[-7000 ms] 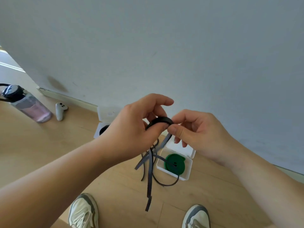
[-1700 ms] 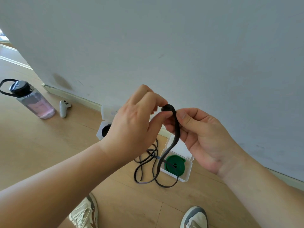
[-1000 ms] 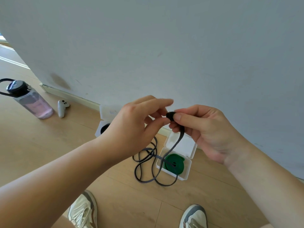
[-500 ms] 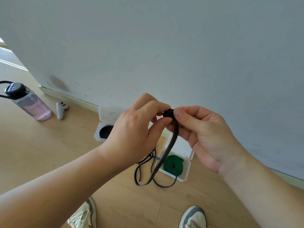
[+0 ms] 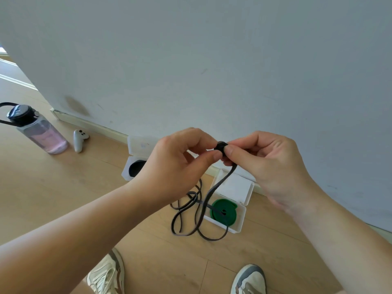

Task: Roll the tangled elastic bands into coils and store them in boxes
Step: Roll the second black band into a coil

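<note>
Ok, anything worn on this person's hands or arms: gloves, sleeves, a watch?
No. The left hand and right hand are ungloved, no rings visible; the left forearm and right forearm show no sleeve, watch or bracelet.

**Legible text: none**

No lettering, number or sign resolves.
- Water bottle (image 5: pixel 40 132), far 9 o'clock: pale marks on dark cap, logo or glare, cannot tell.
- Box lid (image 5: pixel 141 145), nearer 9 o'clock: faint speck, unreadable.

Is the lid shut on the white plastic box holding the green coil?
No, the white plastic box has its lid flipped back, leaving the green coiled band inside in plain sight.
</note>
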The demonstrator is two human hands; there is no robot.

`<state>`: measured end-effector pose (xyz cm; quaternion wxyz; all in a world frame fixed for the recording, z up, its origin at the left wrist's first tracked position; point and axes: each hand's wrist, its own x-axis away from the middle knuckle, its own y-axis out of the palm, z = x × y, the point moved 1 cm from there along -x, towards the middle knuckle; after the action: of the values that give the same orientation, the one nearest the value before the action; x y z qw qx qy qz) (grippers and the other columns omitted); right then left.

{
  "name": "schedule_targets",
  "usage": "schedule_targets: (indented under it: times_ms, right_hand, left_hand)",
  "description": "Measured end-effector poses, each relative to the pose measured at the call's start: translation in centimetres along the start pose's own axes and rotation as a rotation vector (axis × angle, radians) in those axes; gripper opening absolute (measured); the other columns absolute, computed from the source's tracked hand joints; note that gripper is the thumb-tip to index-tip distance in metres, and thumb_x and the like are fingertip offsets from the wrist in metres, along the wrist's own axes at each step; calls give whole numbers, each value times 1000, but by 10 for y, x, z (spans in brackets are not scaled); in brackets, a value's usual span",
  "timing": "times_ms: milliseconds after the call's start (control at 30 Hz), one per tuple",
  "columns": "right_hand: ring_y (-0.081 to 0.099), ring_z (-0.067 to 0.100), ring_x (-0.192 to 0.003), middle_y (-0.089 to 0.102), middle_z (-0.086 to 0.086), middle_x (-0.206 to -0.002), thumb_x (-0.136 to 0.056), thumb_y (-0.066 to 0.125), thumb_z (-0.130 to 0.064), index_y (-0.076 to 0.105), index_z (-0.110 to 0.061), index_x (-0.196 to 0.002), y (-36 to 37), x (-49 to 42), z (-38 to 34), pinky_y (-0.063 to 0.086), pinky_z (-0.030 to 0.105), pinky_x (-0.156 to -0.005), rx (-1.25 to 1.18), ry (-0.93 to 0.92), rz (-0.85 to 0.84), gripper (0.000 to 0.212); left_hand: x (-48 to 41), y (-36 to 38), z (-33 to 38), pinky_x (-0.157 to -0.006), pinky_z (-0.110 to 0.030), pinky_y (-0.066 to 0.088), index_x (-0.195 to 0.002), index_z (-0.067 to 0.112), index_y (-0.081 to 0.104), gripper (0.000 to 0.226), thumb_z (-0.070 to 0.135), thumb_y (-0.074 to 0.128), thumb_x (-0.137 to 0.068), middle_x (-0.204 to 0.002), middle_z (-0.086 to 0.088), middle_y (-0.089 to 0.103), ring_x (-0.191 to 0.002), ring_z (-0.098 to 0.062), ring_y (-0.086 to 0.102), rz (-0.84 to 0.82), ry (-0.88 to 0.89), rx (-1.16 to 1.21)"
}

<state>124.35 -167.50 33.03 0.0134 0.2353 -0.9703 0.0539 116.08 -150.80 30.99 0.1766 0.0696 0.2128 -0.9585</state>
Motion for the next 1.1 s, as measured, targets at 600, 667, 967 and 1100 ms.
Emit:
schedule_targets:
  times_ms: [600,667,967,1100]
  right_hand:
    - [77,30,-85,80,15,-89,-68,81,-11,80,-9,-89,16,4,2,62,33,-84,-248,-12,4,20]
    - [78,25,-87,81,9,-88,-72,82,-7,80,-12,-88,17,5,-2,61,29,-83,-187,-70,26,17]
    - [74,15,-84,76,-6,-83,-85,76,7,78,-17,-83,15,14,-25,60,28,-80,394,-338,-49,24]
    - [67,18,-76,68,-6,-80,-84,70,6,72,-22,-80,26,15,-49,55,41,-67,777,-540,-222,28]
  left_hand:
    - [7,-3,16,-95,-43,59,-93,14,77,19,-3,76,-86,-93,-9,81,-91,-24,78,132,-286,564]
    - [9,-2,18,-96,-44,58,-91,13,77,18,-4,76,-86,-93,-11,81,-93,-25,78,165,-301,622]
    - [15,-22,35,-76,-11,54,-87,19,78,9,11,83,-86,-91,13,79,-81,2,73,11,-131,51]
    - [19,-35,46,-68,-21,51,-84,20,75,9,16,82,-82,-82,11,73,-73,-4,63,13,70,-367]
